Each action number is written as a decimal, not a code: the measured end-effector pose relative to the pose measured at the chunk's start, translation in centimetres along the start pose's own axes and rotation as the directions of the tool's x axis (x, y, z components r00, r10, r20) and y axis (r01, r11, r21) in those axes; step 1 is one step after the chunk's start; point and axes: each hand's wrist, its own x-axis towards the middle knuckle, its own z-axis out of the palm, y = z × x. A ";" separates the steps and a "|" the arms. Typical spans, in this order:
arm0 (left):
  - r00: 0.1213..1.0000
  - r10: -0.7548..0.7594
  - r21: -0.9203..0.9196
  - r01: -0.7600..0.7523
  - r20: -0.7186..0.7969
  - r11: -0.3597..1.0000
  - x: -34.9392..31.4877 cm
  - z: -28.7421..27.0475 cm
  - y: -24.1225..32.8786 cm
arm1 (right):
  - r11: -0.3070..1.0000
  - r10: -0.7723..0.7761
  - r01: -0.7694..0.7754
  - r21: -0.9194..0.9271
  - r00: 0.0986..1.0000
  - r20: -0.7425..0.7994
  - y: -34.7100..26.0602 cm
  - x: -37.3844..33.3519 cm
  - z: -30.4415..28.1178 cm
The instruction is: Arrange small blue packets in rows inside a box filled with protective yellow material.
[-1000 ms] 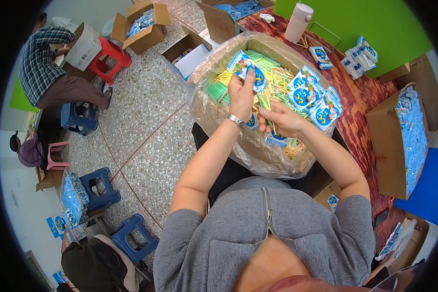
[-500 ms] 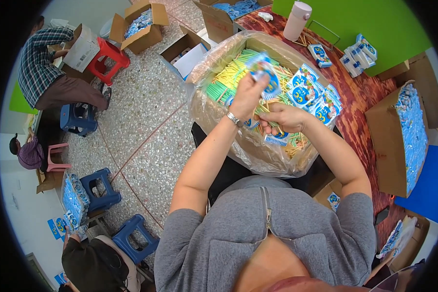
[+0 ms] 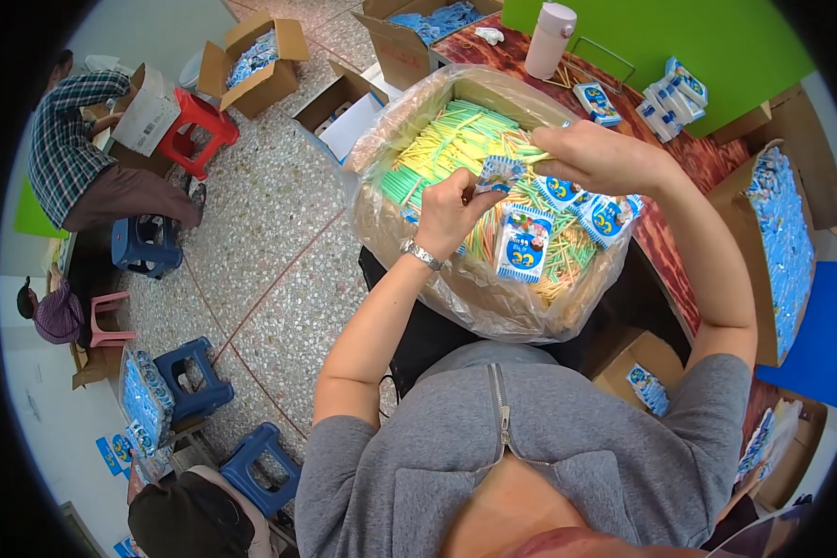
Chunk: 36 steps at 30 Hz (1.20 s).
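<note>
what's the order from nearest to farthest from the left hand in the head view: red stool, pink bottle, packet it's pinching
From the left hand:
1. packet: pinched in it
2. pink bottle: ahead, to the right
3. red stool: well off to the left

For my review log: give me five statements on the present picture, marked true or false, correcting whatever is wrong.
1. The left hand grips a small blue-and-white packet. True.
2. The right hand rests in the lap. False: the right hand is raised over the sticks.
3. The sticks are all blue. False: green and yellow ones show.
4. A pale pink bottle stands on the red-patterned table. True.
5. The red stool is at the picture's right edge. False: it stands at the upper left.
</note>
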 end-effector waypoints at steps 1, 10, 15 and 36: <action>1.000 -0.002 0.002 0.002 0.000 1.000 0.0 0.1 0.0 | 0.999 0.003 0.001 -0.054 0.996 0.084 0.1 0.3 -0.2; 0.991 0.132 0.100 -0.130 -0.021 0.987 -0.2 0.0 0.6 | 0.954 0.297 -0.248 -0.165 0.833 0.466 -1.0 3.5 -2.0; 0.993 0.118 0.097 -0.118 0.008 0.988 -0.3 -0.1 0.4 | 0.941 0.321 -0.201 -0.271 0.779 0.538 0.3 4.8 -0.9; 0.983 0.176 0.146 -0.181 0.044 0.973 -0.5 0.3 0.3 | 0.872 0.468 -0.250 -0.420 0.673 0.572 -2.3 6.1 -1.6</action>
